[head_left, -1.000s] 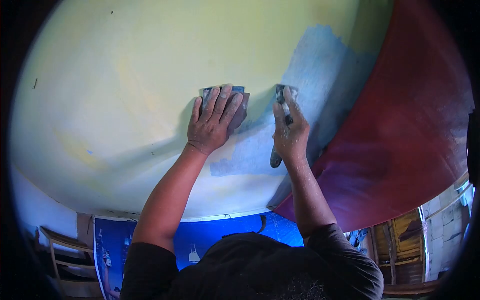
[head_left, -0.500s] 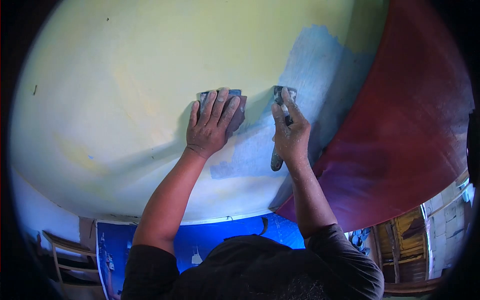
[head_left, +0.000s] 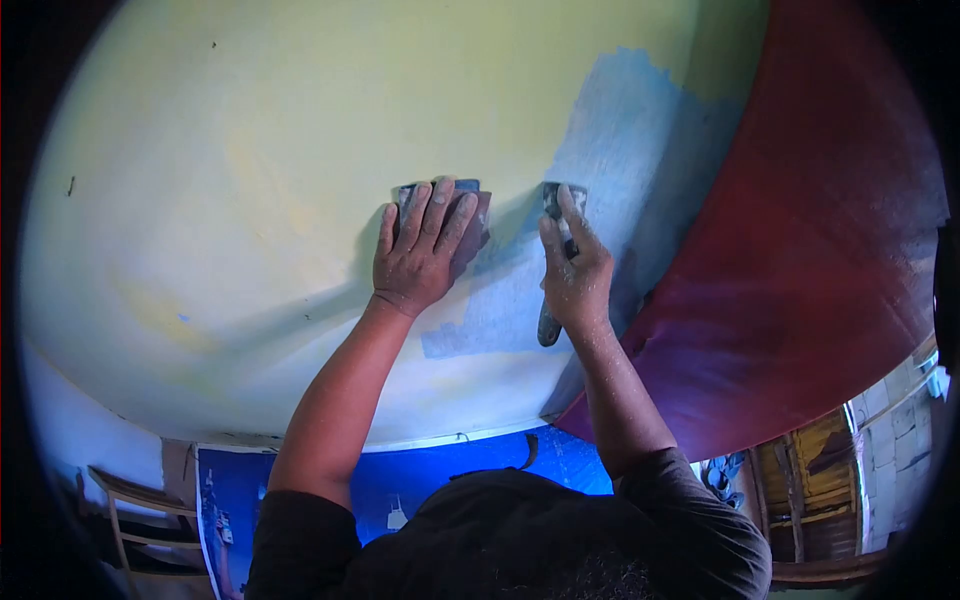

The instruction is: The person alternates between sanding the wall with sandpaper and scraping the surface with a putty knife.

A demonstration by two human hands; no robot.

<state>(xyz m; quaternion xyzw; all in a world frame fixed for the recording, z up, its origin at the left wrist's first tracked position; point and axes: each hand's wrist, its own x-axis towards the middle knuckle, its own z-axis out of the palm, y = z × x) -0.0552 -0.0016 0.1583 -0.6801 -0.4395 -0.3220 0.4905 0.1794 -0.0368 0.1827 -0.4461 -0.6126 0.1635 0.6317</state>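
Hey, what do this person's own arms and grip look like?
The left arm and right arm are bare below short, dark sleeves. The left grip and right grip are ungloved; pale dust speckles their fingers and the right arm.

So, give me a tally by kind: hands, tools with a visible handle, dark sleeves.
Hands: 2 (left hand, right hand)
Tools with a visible handle: 1 (handled tool, in the right hand)
Dark sleeves: 2 (left sleeve, right sleeve)
Total: 5

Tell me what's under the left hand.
Under the left hand, the edge of a flat bluish tool shows at the top and a dark brownish sheet at the right. Their middles are covered, as is the part of the pale surface behind them.
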